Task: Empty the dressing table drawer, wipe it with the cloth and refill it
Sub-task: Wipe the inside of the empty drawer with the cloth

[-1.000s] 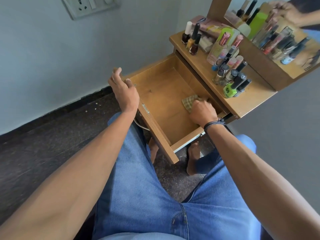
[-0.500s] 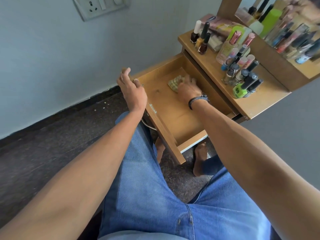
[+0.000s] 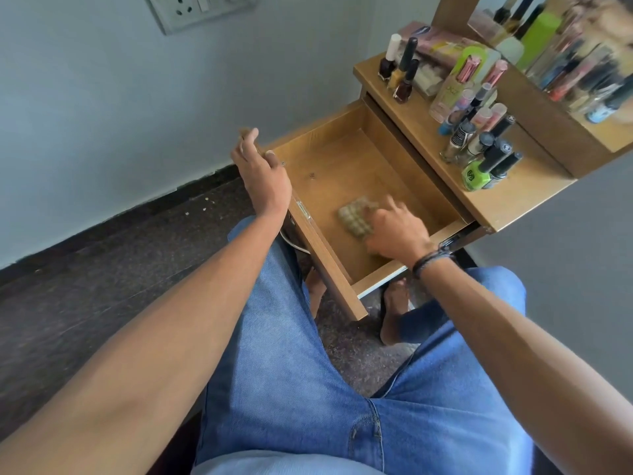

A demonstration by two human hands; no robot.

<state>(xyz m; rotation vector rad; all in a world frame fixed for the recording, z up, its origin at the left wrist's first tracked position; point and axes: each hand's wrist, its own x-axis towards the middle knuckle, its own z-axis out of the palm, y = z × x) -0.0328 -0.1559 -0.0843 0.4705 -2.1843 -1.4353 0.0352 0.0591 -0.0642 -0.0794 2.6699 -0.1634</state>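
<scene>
The wooden drawer [image 3: 329, 159] of the dressing table [image 3: 513, 200] is pulled out, and only a folded checked cloth [image 3: 354, 217] lies on its floor. My right hand [image 3: 394, 231] presses on the cloth with spread fingers near the drawer's front right; the hand is motion-blurred. My left hand [image 3: 262, 176] holds the top edge of the drawer front at its left corner, fingers curled over it. Several nail polish bottles [image 3: 479, 156] and other cosmetics stand on the tabletop.
A mirror [image 3: 565, 56] leans at the back of the tabletop. A grey wall with a socket plate [image 3: 202, 10] is on the left, dark floor below. My knees in blue jeans and bare feet sit under the drawer.
My right hand has slid the cloth from the back of the drawer toward the front right. My left hand has stayed on the drawer front.
</scene>
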